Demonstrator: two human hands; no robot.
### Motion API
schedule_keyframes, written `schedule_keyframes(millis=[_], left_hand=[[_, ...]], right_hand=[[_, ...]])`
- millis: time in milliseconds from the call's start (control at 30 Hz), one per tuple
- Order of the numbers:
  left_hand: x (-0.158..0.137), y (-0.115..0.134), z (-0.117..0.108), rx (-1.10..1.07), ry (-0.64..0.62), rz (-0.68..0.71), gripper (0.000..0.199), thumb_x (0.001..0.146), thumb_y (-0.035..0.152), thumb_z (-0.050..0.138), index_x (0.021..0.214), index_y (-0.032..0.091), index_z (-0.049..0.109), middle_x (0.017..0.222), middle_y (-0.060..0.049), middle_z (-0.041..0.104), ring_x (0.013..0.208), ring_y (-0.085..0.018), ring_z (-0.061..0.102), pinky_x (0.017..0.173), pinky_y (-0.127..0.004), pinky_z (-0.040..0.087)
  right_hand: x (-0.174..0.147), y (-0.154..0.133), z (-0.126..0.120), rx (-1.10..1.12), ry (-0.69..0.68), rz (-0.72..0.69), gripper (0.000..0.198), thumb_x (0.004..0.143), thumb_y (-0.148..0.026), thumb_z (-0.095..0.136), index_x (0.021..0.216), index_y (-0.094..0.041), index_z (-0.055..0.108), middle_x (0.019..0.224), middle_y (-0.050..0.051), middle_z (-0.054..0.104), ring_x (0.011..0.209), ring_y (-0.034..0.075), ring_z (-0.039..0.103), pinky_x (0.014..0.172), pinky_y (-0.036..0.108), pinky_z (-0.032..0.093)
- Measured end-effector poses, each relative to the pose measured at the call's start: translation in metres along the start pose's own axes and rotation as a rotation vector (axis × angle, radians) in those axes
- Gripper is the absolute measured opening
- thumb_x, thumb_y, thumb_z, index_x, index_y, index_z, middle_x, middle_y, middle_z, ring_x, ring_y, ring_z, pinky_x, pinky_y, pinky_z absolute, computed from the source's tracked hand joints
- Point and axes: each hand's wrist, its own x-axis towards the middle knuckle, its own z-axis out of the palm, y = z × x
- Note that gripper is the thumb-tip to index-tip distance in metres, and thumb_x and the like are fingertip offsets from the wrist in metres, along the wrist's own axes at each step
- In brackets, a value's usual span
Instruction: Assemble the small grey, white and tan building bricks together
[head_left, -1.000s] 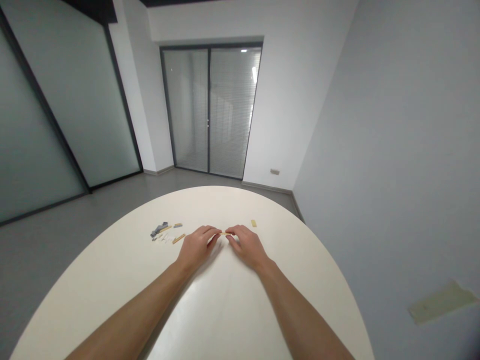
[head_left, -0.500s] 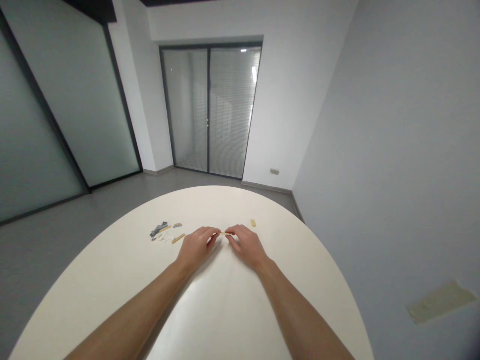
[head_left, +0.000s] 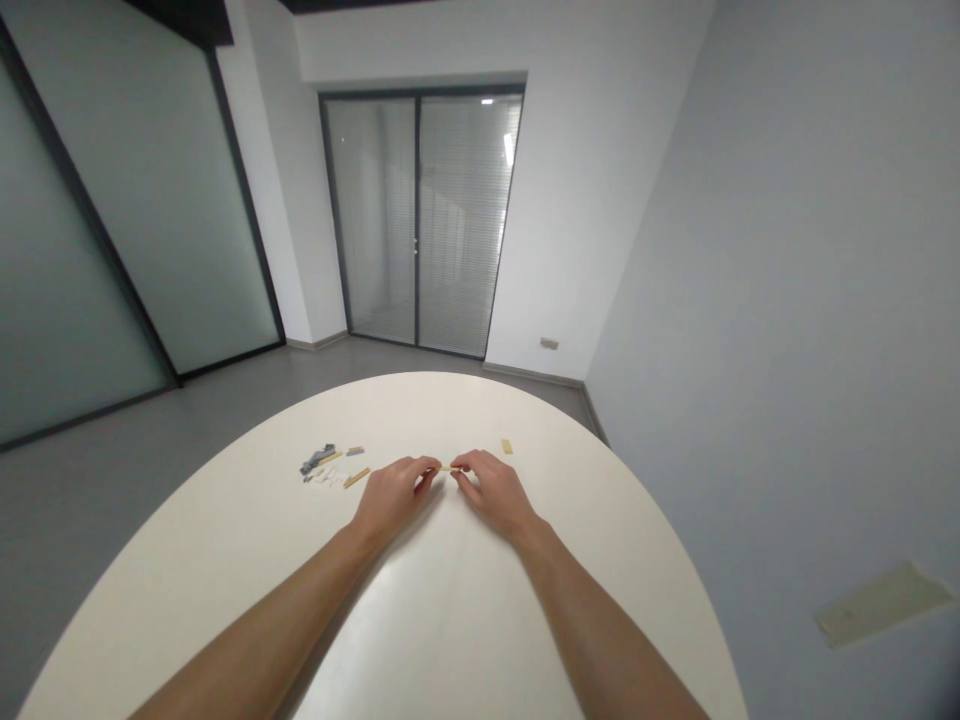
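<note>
Strip: from where I stand, a small tan strip (head_left: 447,468) spans the gap between the two hands, in the far half of the table (head_left: 450,405), about midway between its left and right edges.
Right hand: the right hand (head_left: 495,488) has the strip's right end pinched between thumb and fingertips.
Left hand: the left hand (head_left: 399,490) is curled, its fingertips at the strip's left end; I cannot tell whether they grip it or only touch it.
Covered: fingers hide the strip's ends, so just a short middle stretch shows.
Bar: a tan bar (head_left: 357,478) lies aslant just beside the left hand, on the side toward the table's left edge; the hand stands between it and the strip.
Grey pieces: a small heap of grey pieces (head_left: 318,459) sits farther out toward the left edge, with a tan stick (head_left: 330,459) next to it.
White bits: white bits (head_left: 328,477) are scattered between the heap and the bar, too small to make out singly.
Two-tone piece: a grey and tan piece (head_left: 355,451) lies apart, a little nearer the far edge than the bar.
Block: a flat tan block (head_left: 507,446) lies alone beyond the right hand, toward the far edge.
Room: glass doors (head_left: 417,220) stand past the far edge; tape (head_left: 885,604) is stuck to the wall (head_left: 787,300) on the right.
</note>
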Motion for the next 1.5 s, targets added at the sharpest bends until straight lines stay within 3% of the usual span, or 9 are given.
schedule_keyframes(millis=[233,900,1500], left_hand=[[0.001,0.001,0.0,-0.055,-0.007,0.02,0.022,0.094,0.02,0.05,0.105,0.025,0.069,0.105,-0.001,0.075,0.094,-0.017,0.07,0.078,-0.027,0.054],[0.003,0.008,-0.008,-0.064,-0.017,0.049,0.021,0.095,0.026,0.053,0.104,0.03,0.072,0.108,0.001,0.072,0.091,-0.016,0.07,0.067,-0.023,0.053],[0.003,0.011,-0.011,-0.144,0.102,0.179,0.016,0.096,0.024,0.053,0.099,0.025,0.069,0.097,-0.001,0.073,0.087,-0.014,0.068,0.072,-0.022,0.051]], right_hand=[[0.0,0.002,0.002,-0.002,0.016,-0.028,0.01,0.096,-0.02,0.056,0.103,-0.02,0.063,0.098,0.005,0.071,0.092,0.019,0.064,0.083,0.03,0.048],[0.0,-0.001,0.001,-0.005,0.014,-0.04,0.012,0.098,-0.03,0.056,0.101,-0.021,0.064,0.095,0.005,0.071,0.09,0.018,0.065,0.08,0.029,0.049],[0.001,-0.001,0.001,-0.015,-0.007,-0.036,0.006,0.095,-0.024,0.06,0.097,-0.021,0.065,0.095,0.004,0.071,0.09,0.018,0.064,0.081,0.029,0.048]])
